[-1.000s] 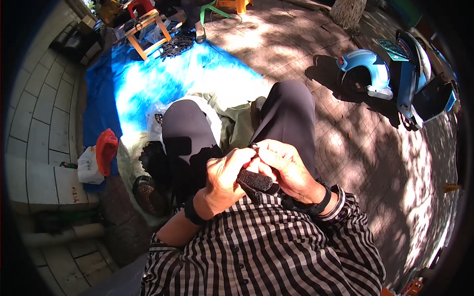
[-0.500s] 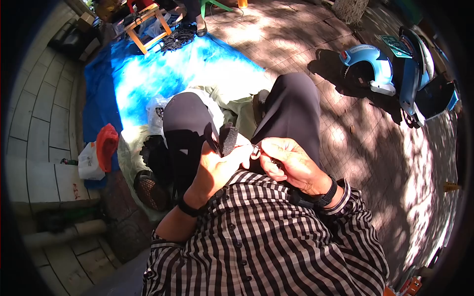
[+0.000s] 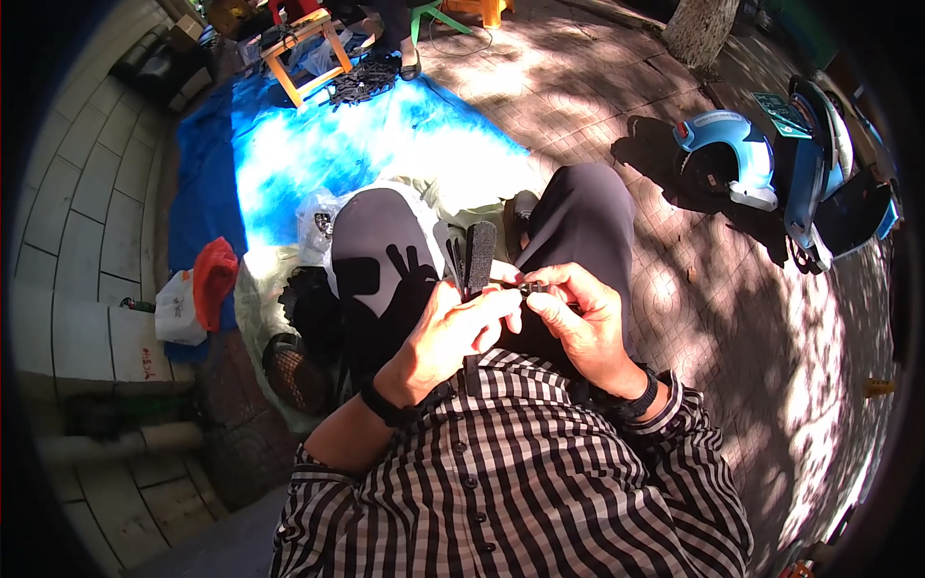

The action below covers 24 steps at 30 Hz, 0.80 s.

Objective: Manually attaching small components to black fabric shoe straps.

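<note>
My left hand (image 3: 445, 332) is closed around a black fabric strap (image 3: 480, 254) whose flat, fuzzy-looking end stands up above the fingers. Thinner dark pieces rise beside it from the same grip. Between the fingertips of both hands sits a small dark fitting (image 3: 531, 288), perhaps a buckle, too small to make out fully. My right hand (image 3: 588, 326) pinches this fitting from the right with thumb and forefinger. Both hands work close together above my lap, between the knees. Each wrist wears a black band.
A sunlit blue tarp (image 3: 318, 144) spreads ahead, with a wooden stool (image 3: 306, 58) and a heap of black straps (image 3: 366, 81) at its far end. Left lie a red bag (image 3: 214, 284) and a white bag (image 3: 180, 310). A light-blue scooter (image 3: 814, 183) stands right, near a tree trunk (image 3: 700, 34).
The strap end now stands more upright in my left hand, with thinner pieces showing beside it. My right fingers have shifted onto the dark fitting. The whole view has tilted slightly.
</note>
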Tool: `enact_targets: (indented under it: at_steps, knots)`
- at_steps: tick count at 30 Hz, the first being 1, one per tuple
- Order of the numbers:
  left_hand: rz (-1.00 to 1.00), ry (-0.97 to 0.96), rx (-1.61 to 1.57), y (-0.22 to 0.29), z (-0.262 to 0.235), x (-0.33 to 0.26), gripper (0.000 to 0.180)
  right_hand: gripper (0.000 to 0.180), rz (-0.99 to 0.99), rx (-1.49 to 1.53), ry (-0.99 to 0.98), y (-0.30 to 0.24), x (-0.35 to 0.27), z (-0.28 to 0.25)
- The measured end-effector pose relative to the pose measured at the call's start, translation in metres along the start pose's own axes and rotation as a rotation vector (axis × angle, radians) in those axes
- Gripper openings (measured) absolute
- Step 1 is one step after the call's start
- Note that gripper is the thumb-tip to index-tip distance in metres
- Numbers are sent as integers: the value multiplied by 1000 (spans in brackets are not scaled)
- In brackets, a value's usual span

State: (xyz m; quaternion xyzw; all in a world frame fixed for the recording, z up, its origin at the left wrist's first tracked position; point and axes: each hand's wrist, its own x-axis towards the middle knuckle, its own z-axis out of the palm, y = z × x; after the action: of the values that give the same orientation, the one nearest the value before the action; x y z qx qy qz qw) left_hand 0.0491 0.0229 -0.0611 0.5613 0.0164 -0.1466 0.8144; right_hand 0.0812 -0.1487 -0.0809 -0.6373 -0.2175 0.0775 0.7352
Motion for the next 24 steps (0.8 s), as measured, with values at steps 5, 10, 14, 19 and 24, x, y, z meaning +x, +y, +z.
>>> enact_targets:
  at_steps: [5,10,14,19,24]
  knots:
    - [-93,-40,-16,-6,-8,1,37,13,313,332,-2,-5,6,-15]
    - [130,-328,631,-6,-22,7,33,15,348,448,-24,-4,7,-18]
    - [-212,-83,-39,-2,-10,5,40,16,326,465,-40,-7,5,-20]
    - [-283,-87,-147,-6,-9,4,39,15,307,492,-42,-7,4,-24]
    - [-267,-75,-100,-6,-5,-1,32,14,300,456,-44,-12,2,-21]
